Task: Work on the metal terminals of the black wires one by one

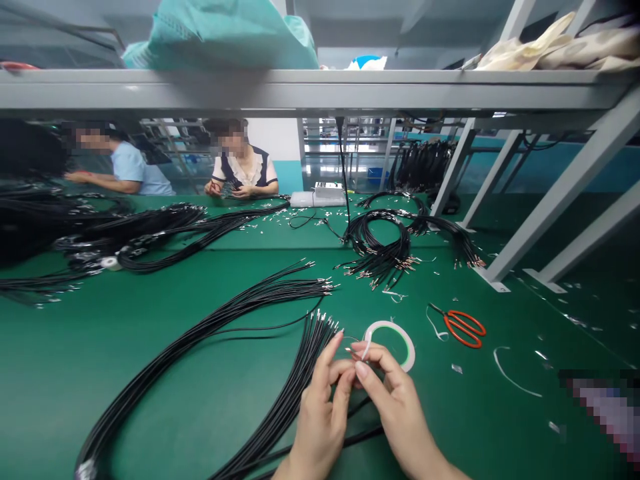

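Okay, black wire bundle w/ crimped ends (300, 373) runs up just left of L hand (320, 420); both hands' fingertips (358, 348) pressed together, pinching a wire end (353, 355), detail too small to tell; R hand (395, 400) next to it; white tape roll (400, 330) just past R fingers; orange-handled scissors (463, 327) well right of fingers, on green bench mat (45, 380).

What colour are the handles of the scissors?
The scissors' handles are orange, seen in the head view.
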Demonstrator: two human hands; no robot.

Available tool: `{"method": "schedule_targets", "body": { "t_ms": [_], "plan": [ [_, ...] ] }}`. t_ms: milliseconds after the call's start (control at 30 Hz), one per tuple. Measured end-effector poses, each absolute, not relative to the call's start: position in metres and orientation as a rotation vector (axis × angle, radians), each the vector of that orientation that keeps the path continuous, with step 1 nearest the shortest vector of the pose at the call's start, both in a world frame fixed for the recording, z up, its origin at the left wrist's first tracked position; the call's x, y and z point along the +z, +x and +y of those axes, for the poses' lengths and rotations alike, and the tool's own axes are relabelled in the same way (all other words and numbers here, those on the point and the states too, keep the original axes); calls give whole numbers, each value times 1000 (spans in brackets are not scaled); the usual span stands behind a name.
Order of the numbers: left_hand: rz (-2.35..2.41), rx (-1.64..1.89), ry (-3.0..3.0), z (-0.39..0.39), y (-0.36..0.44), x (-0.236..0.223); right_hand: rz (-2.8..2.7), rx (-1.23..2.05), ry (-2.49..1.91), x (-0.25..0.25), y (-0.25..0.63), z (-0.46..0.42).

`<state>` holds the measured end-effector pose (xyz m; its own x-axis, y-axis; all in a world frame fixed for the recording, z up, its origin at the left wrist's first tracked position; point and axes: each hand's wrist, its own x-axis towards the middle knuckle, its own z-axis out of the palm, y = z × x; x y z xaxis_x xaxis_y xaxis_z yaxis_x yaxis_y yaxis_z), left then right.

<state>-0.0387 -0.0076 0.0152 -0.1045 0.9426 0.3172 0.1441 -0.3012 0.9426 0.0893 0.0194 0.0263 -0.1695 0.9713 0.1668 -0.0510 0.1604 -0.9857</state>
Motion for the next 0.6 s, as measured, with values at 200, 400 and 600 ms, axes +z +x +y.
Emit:
{"method": "schedule_targets", "body": {
  "t_ms": [200, 400, 600],
  "plan": [
    [1130, 1393, 1473, -12, -34, 15, -1338, 1321, -1027, 25, 92, 23],
    [1053, 1353, 1364, -10, -32, 15, -1336, 1318, -1053, 16, 94, 24],
    [1017, 1357, 1337, -11, -32, 17, -1392, 1265, -1080, 15, 95, 24]
  ]
}}
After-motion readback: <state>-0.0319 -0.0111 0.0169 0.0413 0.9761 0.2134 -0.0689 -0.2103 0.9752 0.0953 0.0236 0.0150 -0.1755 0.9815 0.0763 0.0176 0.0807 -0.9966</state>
